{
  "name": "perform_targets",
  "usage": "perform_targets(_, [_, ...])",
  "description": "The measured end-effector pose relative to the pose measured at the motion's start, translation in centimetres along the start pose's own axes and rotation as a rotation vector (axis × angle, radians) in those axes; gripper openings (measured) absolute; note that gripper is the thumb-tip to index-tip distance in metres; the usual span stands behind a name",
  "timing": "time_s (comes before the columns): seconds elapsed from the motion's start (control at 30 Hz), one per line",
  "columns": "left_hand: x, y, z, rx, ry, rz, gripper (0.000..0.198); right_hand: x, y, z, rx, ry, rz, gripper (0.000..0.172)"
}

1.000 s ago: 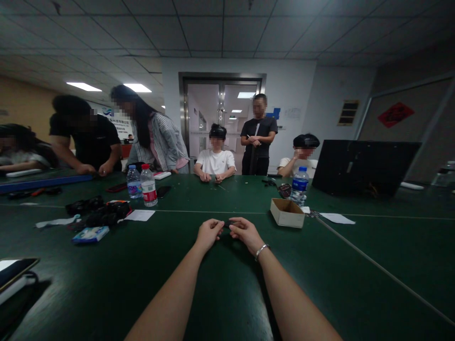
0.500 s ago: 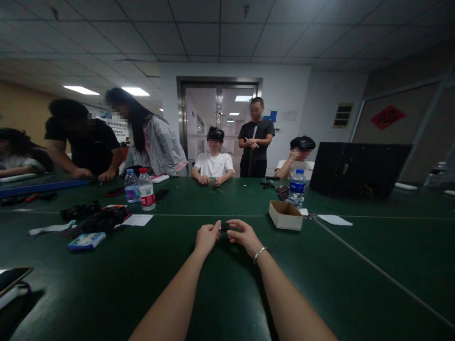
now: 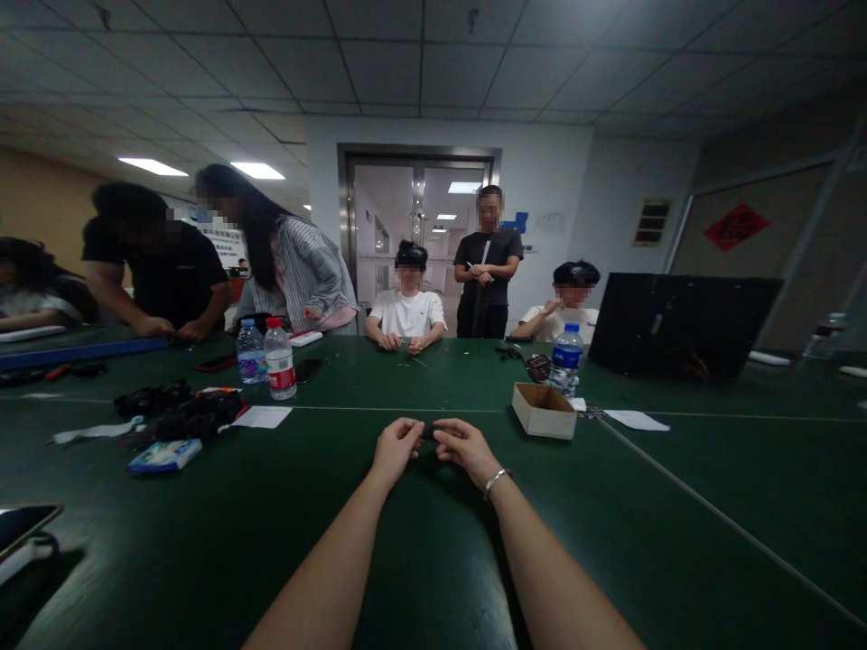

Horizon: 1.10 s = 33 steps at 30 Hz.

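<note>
Between my two hands is a small dark object point(image 3: 428, 433), mostly hidden by the fingers, its kind too small to make out. My left hand point(image 3: 396, 449) pinches its left end between thumb and fingers. From the other side, my right hand point(image 3: 467, 451) has its thumb and fingers closed on the right end. A silver bracelet circles my right wrist. Both hands are just above the green table point(image 3: 433, 560), near its middle seam.
An open cardboard box point(image 3: 544, 424) and a blue-labelled water bottle point(image 3: 566, 359) stand to the right, before a black monitor point(image 3: 684, 320). Two bottles, black gear point(image 3: 196, 415) and a blue-white packet point(image 3: 164, 457) are on the left. Several people are around the table's far side.
My fingers have drawn closer over the small dark object, so less of it shows. Across the table, the person in stripes has lifted a hand off the tabletop.
</note>
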<state>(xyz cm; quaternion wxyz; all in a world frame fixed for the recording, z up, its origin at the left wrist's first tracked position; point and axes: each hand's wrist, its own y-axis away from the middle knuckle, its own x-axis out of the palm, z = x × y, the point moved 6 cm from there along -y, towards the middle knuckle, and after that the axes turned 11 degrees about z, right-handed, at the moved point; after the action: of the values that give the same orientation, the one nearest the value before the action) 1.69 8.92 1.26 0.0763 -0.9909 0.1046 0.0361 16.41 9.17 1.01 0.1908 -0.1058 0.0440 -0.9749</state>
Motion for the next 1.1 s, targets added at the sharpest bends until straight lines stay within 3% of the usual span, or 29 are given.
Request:
perform_targets(0.2, [0.2, 0.6, -0.8, -0.014, 0.02, 0.074, 0.039, -0.2, -0.1, -0.3, 0.01, -0.053, -0.006, 0.035])
perform_targets(0.5, [0.0, 0.0, 0.0, 0.017, 0.027, 0.056, 0.038, -0.2, -0.2, -0.3, -0.014, -0.047, 0.016, 0.035])
perform_targets(0.87, [-0.3, 0.2, 0.1, -0.092, -0.031, 0.009, 0.044, 0.2, 0.1, 0.1, -0.052, -0.002, 0.068, 0.038])
perform_targets(1.1, [0.0, 0.2, -0.4, 0.008, 0.078, 0.078, 0.033, -0.1, -0.2, -0.3, 0.003, -0.019, 0.019, 0.035])
